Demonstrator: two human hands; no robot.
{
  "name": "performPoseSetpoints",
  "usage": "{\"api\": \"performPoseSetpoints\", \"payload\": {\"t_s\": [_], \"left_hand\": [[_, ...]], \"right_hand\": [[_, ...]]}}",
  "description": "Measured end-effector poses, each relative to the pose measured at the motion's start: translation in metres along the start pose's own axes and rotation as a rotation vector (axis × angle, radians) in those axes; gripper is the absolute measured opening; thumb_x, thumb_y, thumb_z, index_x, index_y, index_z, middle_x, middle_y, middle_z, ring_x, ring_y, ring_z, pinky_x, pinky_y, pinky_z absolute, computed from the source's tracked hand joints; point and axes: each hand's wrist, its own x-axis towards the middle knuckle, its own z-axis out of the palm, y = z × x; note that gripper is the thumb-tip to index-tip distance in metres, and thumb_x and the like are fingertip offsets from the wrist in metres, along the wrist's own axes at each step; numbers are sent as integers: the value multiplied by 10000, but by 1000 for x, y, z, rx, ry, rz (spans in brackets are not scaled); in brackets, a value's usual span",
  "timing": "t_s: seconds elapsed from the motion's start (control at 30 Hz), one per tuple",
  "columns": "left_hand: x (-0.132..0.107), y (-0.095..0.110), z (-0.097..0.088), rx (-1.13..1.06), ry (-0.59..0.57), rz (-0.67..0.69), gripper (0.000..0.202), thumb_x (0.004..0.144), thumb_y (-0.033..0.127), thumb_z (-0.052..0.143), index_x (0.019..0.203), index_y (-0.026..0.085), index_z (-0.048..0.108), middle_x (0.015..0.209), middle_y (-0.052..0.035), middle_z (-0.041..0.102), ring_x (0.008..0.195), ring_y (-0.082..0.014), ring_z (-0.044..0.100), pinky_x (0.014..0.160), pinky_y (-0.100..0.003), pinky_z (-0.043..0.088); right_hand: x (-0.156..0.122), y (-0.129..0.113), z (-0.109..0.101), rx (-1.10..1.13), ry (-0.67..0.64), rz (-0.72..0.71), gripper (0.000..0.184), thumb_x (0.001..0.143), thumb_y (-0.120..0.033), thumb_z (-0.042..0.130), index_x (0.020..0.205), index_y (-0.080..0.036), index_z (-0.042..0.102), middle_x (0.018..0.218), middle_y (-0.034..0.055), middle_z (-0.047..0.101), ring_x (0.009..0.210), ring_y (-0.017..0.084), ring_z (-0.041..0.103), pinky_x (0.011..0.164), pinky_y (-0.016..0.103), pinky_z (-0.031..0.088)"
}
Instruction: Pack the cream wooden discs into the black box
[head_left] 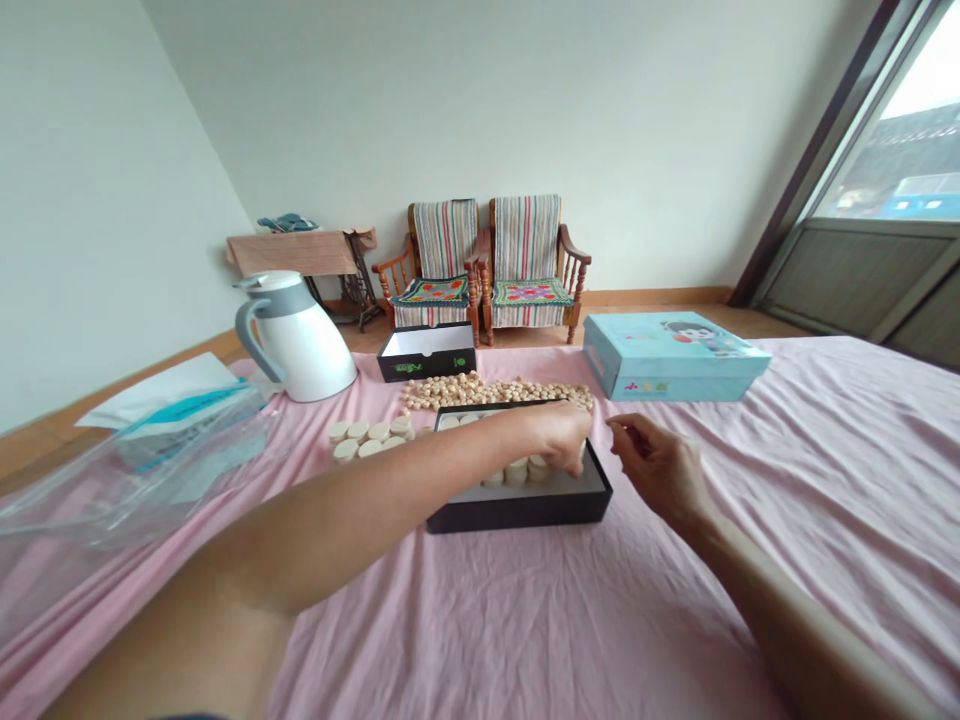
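Note:
My left hand [564, 435] reaches across into the right end of a black open box [517, 513], its fingers bent downward. Whatever those fingers hold, if anything, is hidden behind the hand. Inside the box stand round pale wooden discs [516, 470] in short stacks, partly covered by my left forearm. Just outside the box's right side hovers my right hand [660, 465], thumb and fingertips pinched together. Nothing can be made out between them. More pale discs [358, 431] lie stacked on the cloth left of the box.
Many small wooden pieces [450, 388] are heaped behind the box. Farther back are a black box part [427, 365] and a light-blue box [675, 360]. A white jug [304, 340] and clear plastic bags [187, 440] sit at left on the pink cloth [540, 620].

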Motion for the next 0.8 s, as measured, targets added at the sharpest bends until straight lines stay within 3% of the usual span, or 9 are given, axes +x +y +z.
{"api": "performPoseSetpoints", "payload": {"t_s": [0.37,0.6,0.8], "left_hand": [[10,-1,18,-16,67,-18,223,653,254,682,809,95,682,832,-131,702,825,-263,667,666,-279,525],[5,2,35,-49,76,-49,315,629,189,670,936,121,673,913,-153,698,853,-288,675,649,-292,537],[8,2,40,-23,85,-86,320,618,176,684,933,117,668,924,-175,690,913,-333,661,725,-361,547]], "right_hand": [[-2,1,3,2,-33,-35,251,850,-332,472,882,-168,660,596,14,647,509,126,580,526,213,392],[-4,-7,2,-22,-22,-94,244,847,-310,462,840,-173,664,577,3,640,492,115,572,509,209,377],[-5,-5,4,1,-41,-103,234,862,-314,467,821,-187,659,581,-7,624,516,115,576,525,210,381]]}}
